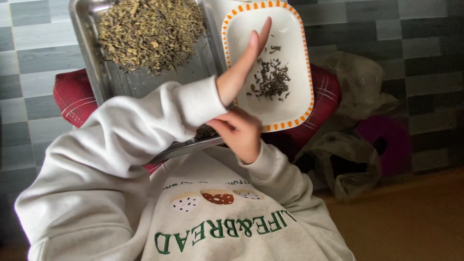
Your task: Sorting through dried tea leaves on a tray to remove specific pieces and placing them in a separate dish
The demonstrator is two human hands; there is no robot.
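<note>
from the head view, our left hand [244, 60] is raised edge-on over the white dish [295, 104], flat and fully open with the fingers straight and together, pointing toward one o'clock; it holds nothing. its cream sleeve [145, 125] crosses the lower part of the metal tray [87, 53].

our right hand [240, 131] sits at six o'clock from the left one, at the near edge of the tray, fingers curled loosely inward (whether anything is pinched between them we cannot tell). it is touching or just beside the left wrist.

the dish, rectangular with an orange-dashed rim, lies at three o'clock from the tray and holds a small scatter of dark sorted leaves [271, 79]. the tray carries a big heap of olive-green dried leaves [150, 31] toward its twelve o'clock end. both rest on a red checked cushion [72, 96]. at four o'clock from the dish lie crumpled plastic bags [348, 159] and a purple round object [391, 140].
</note>
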